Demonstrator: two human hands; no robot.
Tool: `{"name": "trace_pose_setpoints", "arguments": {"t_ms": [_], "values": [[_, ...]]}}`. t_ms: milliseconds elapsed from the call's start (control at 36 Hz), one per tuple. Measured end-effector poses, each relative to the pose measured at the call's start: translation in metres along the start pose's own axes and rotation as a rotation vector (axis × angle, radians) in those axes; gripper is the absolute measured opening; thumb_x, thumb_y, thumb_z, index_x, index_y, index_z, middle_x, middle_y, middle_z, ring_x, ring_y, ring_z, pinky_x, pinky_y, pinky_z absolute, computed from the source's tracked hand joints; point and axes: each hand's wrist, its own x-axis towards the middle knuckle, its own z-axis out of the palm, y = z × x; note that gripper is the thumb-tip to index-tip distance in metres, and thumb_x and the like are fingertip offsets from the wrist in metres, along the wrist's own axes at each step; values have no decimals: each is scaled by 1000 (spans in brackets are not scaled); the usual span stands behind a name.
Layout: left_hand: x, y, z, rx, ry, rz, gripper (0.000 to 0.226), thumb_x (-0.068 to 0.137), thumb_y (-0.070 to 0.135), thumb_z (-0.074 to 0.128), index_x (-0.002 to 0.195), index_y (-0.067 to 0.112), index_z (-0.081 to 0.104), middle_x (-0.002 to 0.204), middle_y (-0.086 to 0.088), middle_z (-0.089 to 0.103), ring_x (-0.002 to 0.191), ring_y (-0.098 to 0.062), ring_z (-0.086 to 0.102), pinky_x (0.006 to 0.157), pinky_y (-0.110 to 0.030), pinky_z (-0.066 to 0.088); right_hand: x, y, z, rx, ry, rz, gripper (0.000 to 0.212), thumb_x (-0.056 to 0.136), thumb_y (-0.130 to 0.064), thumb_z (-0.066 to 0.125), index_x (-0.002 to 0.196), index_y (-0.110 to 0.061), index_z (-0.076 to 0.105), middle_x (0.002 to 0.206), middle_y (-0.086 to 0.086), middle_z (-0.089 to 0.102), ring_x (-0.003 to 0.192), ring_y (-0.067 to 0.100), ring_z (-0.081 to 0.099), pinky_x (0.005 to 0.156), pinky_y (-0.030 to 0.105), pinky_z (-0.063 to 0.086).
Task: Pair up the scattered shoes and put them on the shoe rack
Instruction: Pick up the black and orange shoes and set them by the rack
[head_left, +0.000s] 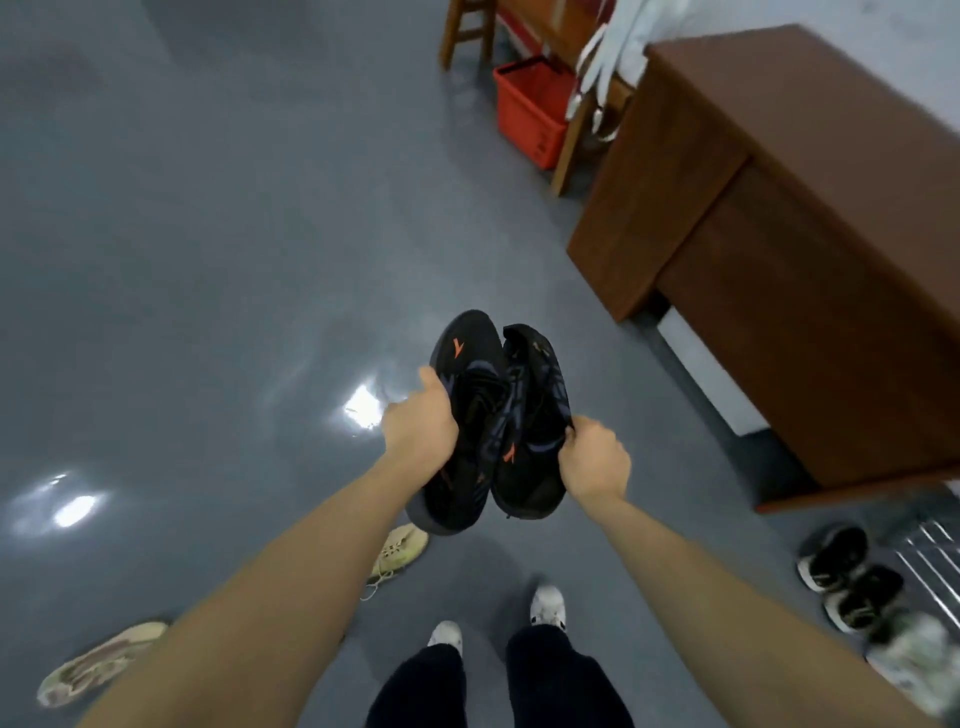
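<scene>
While two hands (421, 423) (595, 460) grip two black shoes (470, 415) (537, 415), five others lie scattered.

A glossy grey floor (208, 234) fills most of the frame, with bright patches of reflected ceiling light (363, 408) at centre left and again at lower left. At the upper right stands a reddish-brown wooden desk (810, 171), its side panels reaching almost to the floor and a white baseboard strip (711, 374) showing beneath it. At the top centre, a red plastic crate (530, 111) sits on the floor beside the legs of a wooden stool (467, 31). Pale fabric with straps (613, 57) hangs over the desk's far corner. A pale wall (883, 26) shows at the top right corner.
</scene>
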Motion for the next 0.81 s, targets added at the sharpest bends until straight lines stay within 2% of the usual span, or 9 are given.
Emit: {"name": "trace_pose_setpoints", "arguments": {"t_ms": [194, 306, 444, 528, 639, 722, 806], "values": [[-32, 72, 22, 32, -88, 152, 29, 92, 5, 40, 120, 1, 32, 99, -17, 64, 89, -38, 62, 65, -36, 40, -31, 78, -31, 24, 47, 167, 23, 94, -10, 39, 93, -3, 61, 94, 15, 64, 86, 36, 61, 66, 35, 44], [-56, 124, 38, 94, -137, 241, 36, 91, 3, 43, 124, 0, 31, 104, -20, 63, 94, -39, 61, 67, -38, 40, -56, 132, -54, 62, 77, 267, 20, 93, -6, 40, 90, -2, 59, 89, 15, 62, 77, 32, 57, 59, 31, 37], [-109, 219, 75, 168, -177, 407, 34, 92, 4, 42, 123, 3, 30, 102, -19, 63, 91, -38, 61, 67, -38, 41, -95, 236, -86, 125, 156, 420, 18, 94, -9, 39, 78, -8, 47, 81, 13, 56, 68, 29, 47, 56, 31, 32], [-129, 253, 91, 198, -172, 439, 35, 93, 5, 43, 125, 3, 29, 98, -17, 64, 85, -35, 62, 64, -37, 42, -109, 273, -97, 137, 189, 445, 19, 94, -8, 38, 76, -8, 45, 75, 10, 50, 64, 28, 44, 54, 31, 30], [-190, 328, 130, 220, -193, 524, 36, 94, 5, 42, 128, 4, 28, 98, -16, 63, 85, -34, 61, 64, -36, 41, -148, 364, -126, 149, 239, 517, 19, 93, -7, 37, 76, -6, 47, 73, 10, 51, 63, 29, 44, 54, 31, 31], [-231, 377, 158, 228, -205, 578, 36, 94, 5, 42, 128, 4, 29, 102, -18, 62, 89, -36, 61, 66, -38, 41, -176, 428, -142, 146, 271, 557, 20, 92, -7, 38, 84, -3, 56, 77, 13, 58, 68, 33, 52, 56, 35, 38], [-270, 421, 183, 234, -231, 626, 35, 95, 7, 41, 128, 5, 28, 103, -18, 62, 90, -36, 61, 67, -38, 41, -206, 487, -160, 147, 291, 597, 19, 91, -7, 39, 75, -8, 49, 76, 11, 58, 68, 31, 51, 56, 32, 35]]}}
